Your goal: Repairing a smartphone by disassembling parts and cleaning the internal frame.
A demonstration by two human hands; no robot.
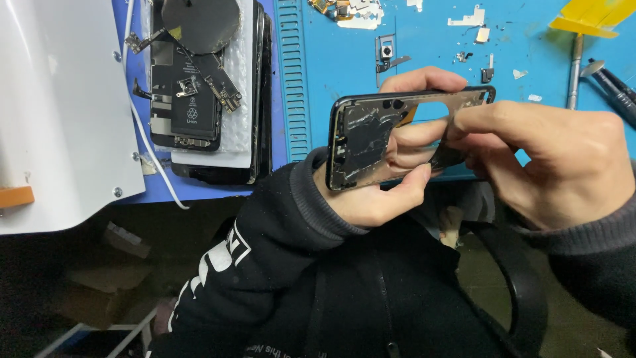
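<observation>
Head view: left of the blue mat (344,59), an opened phone (192,86) lies. Over the mat's near edge, the left hand (377,185) grips a stripped black phone frame (371,142), glue-streaked inside; the right hand (556,159) has fingertips pinched on its middle.

The phone frame (371,142) at centre frame is glossy black, its inner face streaked with silvery-grey residue. The sleeve (265,265) in the lower middle is black with white lettering and a dark grey ribbed cuff. The tabletop (424,40) across the upper right is covered in bright blue, with a ribbed blue strip along its left edge. At upper left, the opened phone (192,93) is black, lying on white bubble-patterned padding (242,99). The casing (59,113) at far left is white, with an orange piece (14,196) at its lower edge. Yellow tape (589,16) sits in the upper right corner.
</observation>
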